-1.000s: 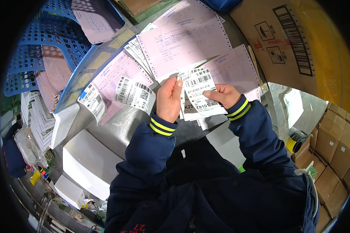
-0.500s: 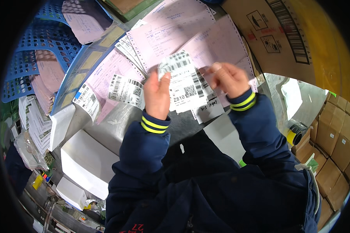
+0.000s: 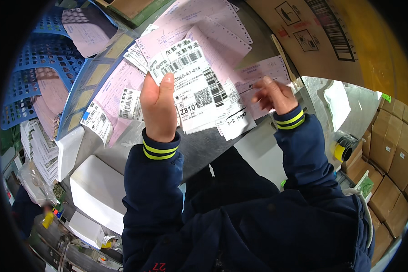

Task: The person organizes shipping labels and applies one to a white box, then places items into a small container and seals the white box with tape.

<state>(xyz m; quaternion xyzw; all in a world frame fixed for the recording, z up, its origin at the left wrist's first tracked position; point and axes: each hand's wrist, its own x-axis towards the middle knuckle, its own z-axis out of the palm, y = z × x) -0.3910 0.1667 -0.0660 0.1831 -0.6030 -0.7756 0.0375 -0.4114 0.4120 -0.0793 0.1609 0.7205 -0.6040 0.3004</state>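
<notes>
My left hand is closed on a fanned bundle of white barcode labels, its thumb lying on their left side. My right hand is open to the right of them, fingers loosely curved and apart, over a pink form. More pink perforated sheets lie on the steel table beyond the bundle. A loose barcode label and another label lie to the left of my left hand, partly over pink paper.
Blue perforated racks with papers stand at left, above white foam boxes. A large carton borders the upper right. A tape roll sits near stacked cartons at right; a green tray edge is at the back.
My left hand and the labels have moved left and up. My right hand has let go of the bundle and moved off to the right, its fingers now apart.
</notes>
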